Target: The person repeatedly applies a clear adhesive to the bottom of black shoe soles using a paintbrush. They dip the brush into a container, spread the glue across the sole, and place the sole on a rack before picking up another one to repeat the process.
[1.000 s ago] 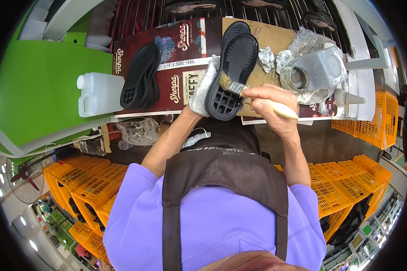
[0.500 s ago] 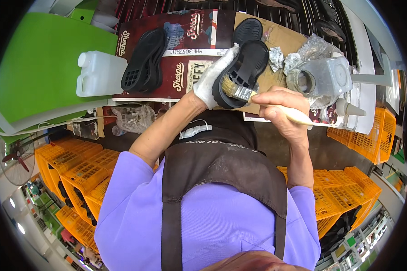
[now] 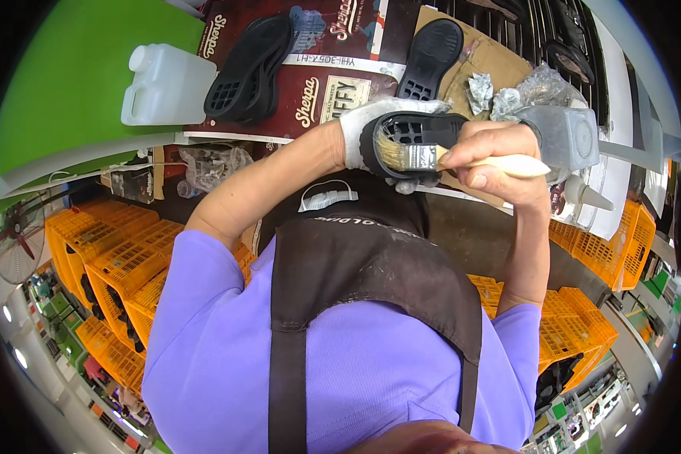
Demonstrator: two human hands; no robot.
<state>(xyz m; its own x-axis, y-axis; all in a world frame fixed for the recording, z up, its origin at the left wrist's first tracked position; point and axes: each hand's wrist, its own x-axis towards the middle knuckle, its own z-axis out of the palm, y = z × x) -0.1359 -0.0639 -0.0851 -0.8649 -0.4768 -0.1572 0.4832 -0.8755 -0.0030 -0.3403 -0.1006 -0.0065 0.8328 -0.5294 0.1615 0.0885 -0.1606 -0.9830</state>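
Partway, seemingly: black sole (image 3: 442, 130) cupped in gloved left hand (image 3: 359, 129) at the cardboard's (image 3: 499, 60) near edge, right hand's (image 3: 498, 157) grip closed round brush (image 3: 420, 157), bristles at the heel, toe partly hidden; other soles (image 3: 256, 68) untouched, whether coated cannot tell.

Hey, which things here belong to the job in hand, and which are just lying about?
Job in hand:
black moulded shoe sole, in the white-gloved left hand
flat bristle brush with pale handle, in the bare right hand
probably the black soles on dark red cardboard

Seemingly lying about:
crumpled silvery wads
capped translucent plastic jug
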